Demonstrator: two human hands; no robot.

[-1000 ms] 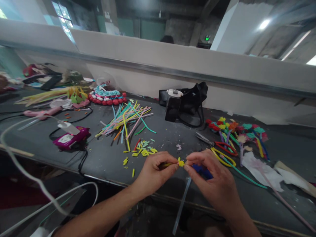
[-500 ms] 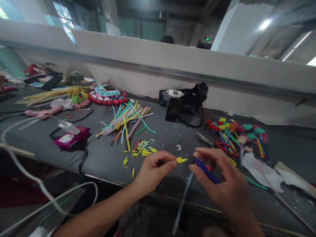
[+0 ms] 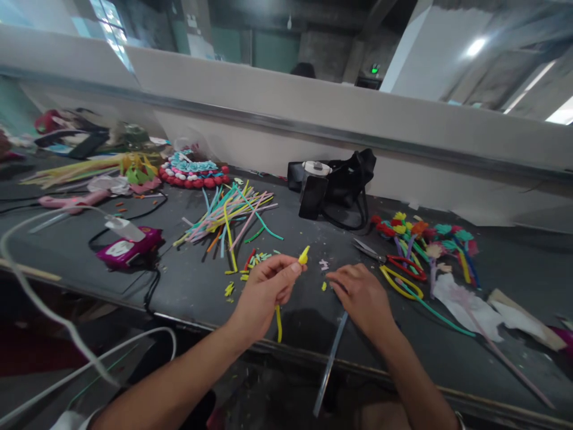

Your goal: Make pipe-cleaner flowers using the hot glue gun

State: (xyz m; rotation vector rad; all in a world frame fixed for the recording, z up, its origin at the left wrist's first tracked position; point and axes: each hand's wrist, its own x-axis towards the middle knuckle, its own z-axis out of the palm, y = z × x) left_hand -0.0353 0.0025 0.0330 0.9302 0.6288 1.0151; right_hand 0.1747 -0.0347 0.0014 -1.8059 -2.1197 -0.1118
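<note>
Where the near edge of the dark surface (image 3: 192, 289) runs, one clear stick (image 3: 330, 365) crosses it, upper end beside the right hand. Left hand (image 3: 268, 283): thumb and fingers pinched on one yellow strip (image 3: 303, 257), head above the grip, tail below. Right hand (image 3: 362, 300): fingers bent low near a small yellow piece (image 3: 324, 286); whether they hold anything, cannot tell. Handling note, by judgement — best pinch lightly just under the head, so it neither twists nor flattens, and lift small pieces by one end. Left of centre: short cut pieces (image 3: 258, 258), yellow, pale green and red, partly behind the left hand; farther left, one purple device (image 3: 129, 254). Right: one pair of scissors (image 3: 384, 258), blades apart. Beyond: one loose heap of coloured strips (image 3: 233, 220); bright flower-like bunches (image 3: 423, 230) to the right; one black bag (image 3: 356, 179) against the pale partition (image 3: 233, 86). Room past the partition: grey and dim — one green lit sign (image 3: 375, 69), one bright lamp (image 3: 475, 46) at right.
</note>
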